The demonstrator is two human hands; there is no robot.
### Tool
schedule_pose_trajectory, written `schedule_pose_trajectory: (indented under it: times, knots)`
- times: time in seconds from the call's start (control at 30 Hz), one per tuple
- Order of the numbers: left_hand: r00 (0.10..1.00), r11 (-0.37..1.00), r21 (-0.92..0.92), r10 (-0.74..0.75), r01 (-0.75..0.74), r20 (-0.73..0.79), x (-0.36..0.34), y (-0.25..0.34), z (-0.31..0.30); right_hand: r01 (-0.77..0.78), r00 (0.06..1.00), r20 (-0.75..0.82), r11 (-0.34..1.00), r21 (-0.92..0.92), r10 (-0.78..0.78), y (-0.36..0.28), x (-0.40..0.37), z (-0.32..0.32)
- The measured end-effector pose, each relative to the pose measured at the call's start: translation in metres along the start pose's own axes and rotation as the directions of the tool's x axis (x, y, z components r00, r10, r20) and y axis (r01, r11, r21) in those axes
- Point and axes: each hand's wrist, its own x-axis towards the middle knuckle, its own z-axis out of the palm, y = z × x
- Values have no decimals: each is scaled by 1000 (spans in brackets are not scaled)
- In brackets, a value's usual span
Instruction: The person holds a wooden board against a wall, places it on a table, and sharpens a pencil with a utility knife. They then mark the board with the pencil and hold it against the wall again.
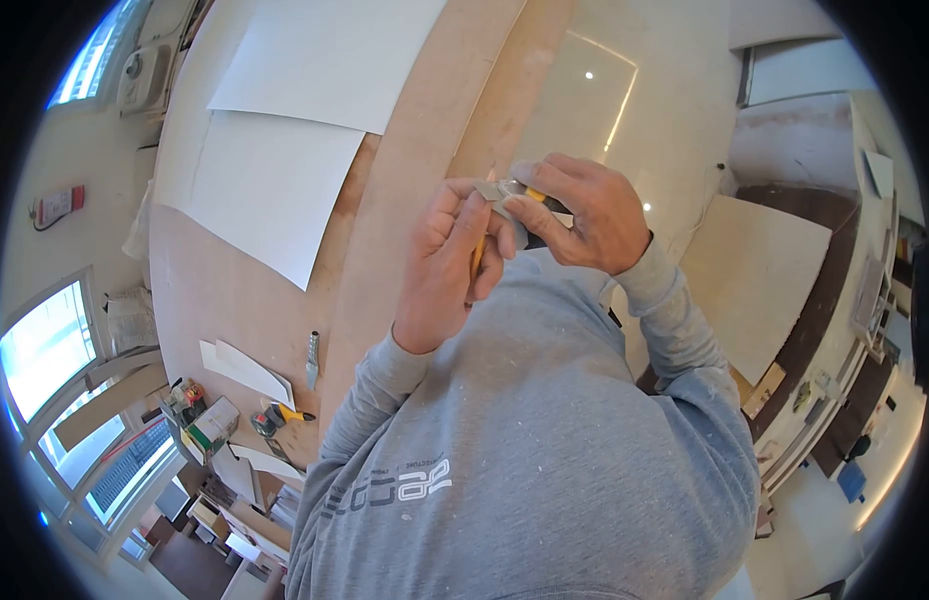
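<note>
Both hands meet in front of my chest, beside the edge of a wooden worktable [385, 230]. My left hand [435, 260] is closed around a thin orange pencil [478, 256], partly hidden by the fingers. A small flat grey metal piece [491, 190] lies at the left thumb and fingertips, between the hands. My right hand [590, 215] pinches a small tool [536, 194] with yellow and dark parts, touching or very near the grey piece. The right fingers hide most of this tool, so its exact kind cannot be made out.
White sheets [275, 170] lie on the table's far part. Nearer are a grey-green cutter [313, 360], white offcuts [247, 372], a tape measure [266, 424] and a yellow-and-black tool [290, 413]. A pale board [755, 270] stands at right beyond the shiny floor [625, 110].
</note>
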Motion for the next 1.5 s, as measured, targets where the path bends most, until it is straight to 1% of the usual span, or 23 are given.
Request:
schedule_pose_trajectory:
  times: [0.1, 0.17, 0.2, 0.27, 0.3, 0.37, 0.5, 0.57, 0.67, 0.7, 0.73, 0.77, 0.8, 0.83, 0.87, 0.9, 0.97, 1.0, 1.1, 1.2, 1.3, 1.4, 1.5]
  knots:
    - [1000, 1000, 21, -14, 15, -17, -1, 0, 2, 6, 1000, -8, 999, -38, -7, 8, -1, 0]
    - [996, 997, 54, -48, 52, -71, 5, -2, 3, 10, 1000, -19, 998, -69, -12, 27, -3, 6]
    - [994, 996, 71, -54, 61, -97, 10, -1, 3, -2, 999, -45, 999, -52, -1, 30, -3, 11]
    - [990, 995, 18, -97, 99, -106, 12, 2, 1, -32, 995, -96, 999, -13, 30, 32, -3, 23]
    - [987, 993, -10, -121, 120, -107, 13, 3, 0, -28, 995, -92, 999, -22, 26, 34, -3, 25]
    - [990, 993, -3, -117, 117, -76, 10, 0, -5, -23, 997, -78, 999, -30, 21, 34, -6, 29]
    - [993, 993, -14, -115, 115, -4, 6, 6, -4, 13, 1000, 6, 998, -54, -13, 27, -4, 13]
    - [995, 994, 14, -104, 104, 11, 7, 5, -7, 30, 999, 23, 997, -72, -29, 26, -3, 9]
    - [992, 991, 44, -128, 128, 1, 8, 5, -9, 125, 990, -59, 989, -77, -130, 31, -1, 13]
    - [989, 988, 53, -146, 146, -9, 6, 5, -10, -14, 994, -112, 996, -89, 4, 51, -3, 17]
    - [988, 985, 77, -154, 155, -22, -1, 3, -8, -156, 976, -168, 983, -96, 138, 86, -8, 21]
    - [988, 983, 100, -151, 153, -30, -6, 3, -5, -288, 939, -227, 952, -104, 259, 105, -7, 21]
    - [991, 984, 122, -128, 132, -44, -3, 4, -3, -293, 939, -207, 954, -56, 276, 100, 3, 13]
    - [993, 990, 96, -99, 104, -58, 7, 7, -5, -305, 937, -181, 952, -1, 299, 83, 8, 3]
    - [991, 991, 67, -108, 113, -79, 9, 8, -5, -348, 925, -138, 935, 66, 354, 65, 1, 0]
    - [988, 991, 36, -122, 126, -99, 4, 6, -3, -283, 941, -156, 950, 128, 301, 51, -1, 5]
    - [997, 996, 48, -69, 71, -45, 12, 9, -6, -122, 975, -176, 989, 84, 135, 33, 6, 11]
    - [997, 997, 41, -61, 63, -38, 7, 8, -6, -52, 985, -160, 996, 75, 64, 22, 2, 14]
    - [997, 997, 0, -78, 78, -20, 7, 8, -6, -59, 997, -51, 995, 82, 64, 9, 0, 14]
    - [999, 999, 12, -36, 36, -25, 7, 3, -8, -51, 998, -17, 996, 67, 52, 7, 2, 14]
    - [999, 999, 29, -24, 25, -25, 6, 4, -9, -32, 999, -17, 999, 37, 33, 5, 3, 14]
    - [1000, 999, 39, -13, 13, -16, 6, 3, -11, -49, 999, 15, 998, 29, 49, 5, 3, 14]
    - [1000, 999, 52, -9, 9, -9, 5, 2, -11, -28, 1000, 0, 999, -17, 28, 0, 4, 11]
